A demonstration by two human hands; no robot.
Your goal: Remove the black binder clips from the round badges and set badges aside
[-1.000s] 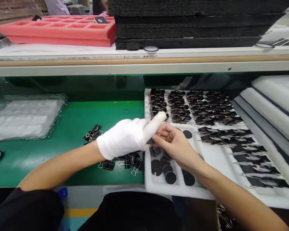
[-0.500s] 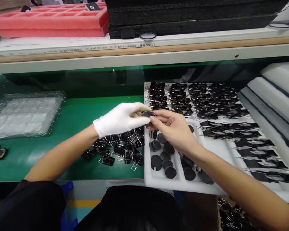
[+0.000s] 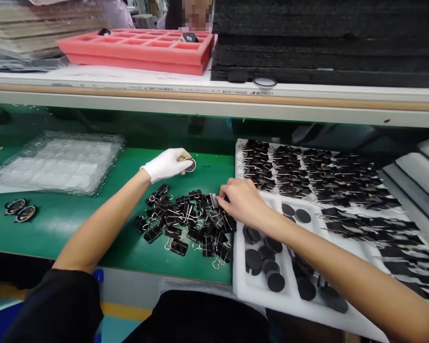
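Note:
My left hand (image 3: pixel 168 164), in a white glove, pinches a small round dark disc (image 3: pixel 189 165) with a light rim, held above the green table. Bare and curled, my right hand (image 3: pixel 240 199) is at the right edge of a pile of black binder clips (image 3: pixel 178 214), its fingertips closed by a clip; whether they grip it is unclear. Beneath my right forearm lies a white foam tray (image 3: pixel 239 281) whose compartments hold dark round discs (image 3: pixel 275 281). Rows of clipped black pieces (image 3: pixel 293 166) stand behind and right of it.
Clear plastic trays (image 3: pixel 62 164) lie at the left, with two round framed pieces (image 3: pixel 25 213) in front. A shelf edge (image 3: pixel 200 102) crosses behind the hands, bearing a pink foam tray (image 3: pixel 136 55) and black foam blocks (image 3: pixel 307 47). Grey-white foam sheets (image 3: pixel 414 174) stand at the far right.
My hands have parted. The left has carried the round disc away to the left; the right has let go of it and moved down to the clips. The camera view has shifted left.

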